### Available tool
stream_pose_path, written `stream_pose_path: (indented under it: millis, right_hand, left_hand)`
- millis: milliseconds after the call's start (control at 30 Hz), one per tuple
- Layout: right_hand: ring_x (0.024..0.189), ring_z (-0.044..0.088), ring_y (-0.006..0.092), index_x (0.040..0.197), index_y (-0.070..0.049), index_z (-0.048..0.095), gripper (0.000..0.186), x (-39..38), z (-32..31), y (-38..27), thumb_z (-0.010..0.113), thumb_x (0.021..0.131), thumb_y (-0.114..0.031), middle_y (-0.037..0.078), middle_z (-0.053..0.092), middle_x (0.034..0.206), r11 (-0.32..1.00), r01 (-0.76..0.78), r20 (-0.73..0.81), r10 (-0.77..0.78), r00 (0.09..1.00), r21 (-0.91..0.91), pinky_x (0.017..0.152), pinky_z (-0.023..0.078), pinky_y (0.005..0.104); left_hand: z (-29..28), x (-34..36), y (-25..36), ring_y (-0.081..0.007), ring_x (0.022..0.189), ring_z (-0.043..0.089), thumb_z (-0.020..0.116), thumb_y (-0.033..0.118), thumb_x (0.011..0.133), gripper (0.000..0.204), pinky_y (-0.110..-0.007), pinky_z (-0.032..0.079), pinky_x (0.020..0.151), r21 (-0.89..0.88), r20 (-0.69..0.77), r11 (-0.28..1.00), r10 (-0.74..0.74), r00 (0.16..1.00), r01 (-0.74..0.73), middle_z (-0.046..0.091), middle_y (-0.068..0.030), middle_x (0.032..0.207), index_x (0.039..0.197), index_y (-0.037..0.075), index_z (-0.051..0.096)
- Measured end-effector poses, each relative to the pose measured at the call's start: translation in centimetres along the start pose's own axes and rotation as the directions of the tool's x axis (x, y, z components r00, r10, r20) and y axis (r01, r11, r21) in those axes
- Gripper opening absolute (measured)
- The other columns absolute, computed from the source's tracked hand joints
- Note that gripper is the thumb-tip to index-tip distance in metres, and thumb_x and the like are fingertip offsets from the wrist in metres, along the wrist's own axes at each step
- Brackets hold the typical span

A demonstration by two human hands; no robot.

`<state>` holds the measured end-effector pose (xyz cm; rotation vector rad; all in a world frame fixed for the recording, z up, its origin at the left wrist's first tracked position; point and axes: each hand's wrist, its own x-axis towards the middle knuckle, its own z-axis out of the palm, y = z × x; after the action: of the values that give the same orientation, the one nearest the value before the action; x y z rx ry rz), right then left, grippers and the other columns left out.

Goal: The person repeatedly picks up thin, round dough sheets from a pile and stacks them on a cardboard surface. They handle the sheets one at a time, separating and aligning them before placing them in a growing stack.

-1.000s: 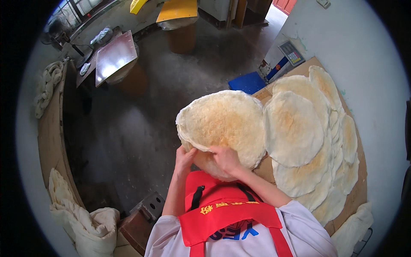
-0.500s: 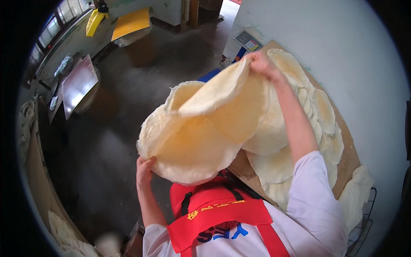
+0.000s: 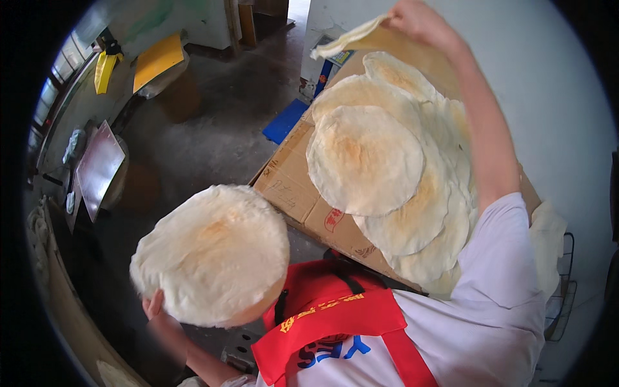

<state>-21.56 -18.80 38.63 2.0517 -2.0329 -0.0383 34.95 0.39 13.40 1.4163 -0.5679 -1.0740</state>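
My left hand (image 3: 157, 308) grips the lower left edge of a large round flatbread (image 3: 209, 258), pale with a golden patch, held out at the lower left over the floor. My right hand (image 3: 416, 24) is raised at the top, pinching another thin flatbread (image 3: 351, 37) by its edge above a cardboard sheet (image 3: 303, 193). On that cardboard lie several overlapping flatbreads (image 3: 364, 161), the nearest round one lying face up with a browned middle. Part of the pile is hidden behind my right arm.
A blue platform (image 3: 285, 120) stands beside the cardboard. A yellow board (image 3: 157, 59) and a shiny metal board (image 3: 100, 164) are at the left near the window. A white wall (image 3: 548, 97) rises on the right, with a wire rack (image 3: 561, 290) at its foot.
The two flatbreads have been pulled apart: my right hand has moved up over the cardboard with one, my left hand down and leftward with the other. The view has turned toward the cardboard.
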Motion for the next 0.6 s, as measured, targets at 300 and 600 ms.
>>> stream_pose_path:
  millis: [300,600]
  right_hand:
    - [0.064,0.06,0.0246,0.076,-0.008,0.059,0.008,-23.1,22.7,-14.0,0.053,0.072,-0.012,0.009,0.058,0.068,0.999,0.02,0.296,-0.027,0.955,0.028,0.052,0.047,0.0351]
    - [0.107,0.044,0.0304,0.103,0.0,0.053,0.042,-29.9,27.4,-18.7,0.065,0.068,-0.02,0.015,0.046,0.111,0.961,-0.085,0.345,-0.01,0.939,0.262,0.08,0.044,0.0382]
  left_hand:
    - [-0.5,-0.2,5.6,-0.0164,0.08,0.058,0.059,0.002,0.078,0.033,-0.026,0.047,0.071,0.065,0.208,0.989,0.114,0.971,-0.13,0.059,-0.0089,0.096,0.109,-0.002,0.049]
    - [11.5,-3.0,8.2,-0.0195,0.088,0.057,0.056,0.001,0.076,0.035,-0.03,0.047,0.076,-0.155,0.281,0.977,0.187,0.941,-0.148,0.057,-0.0114,0.101,0.11,-0.003,0.048]
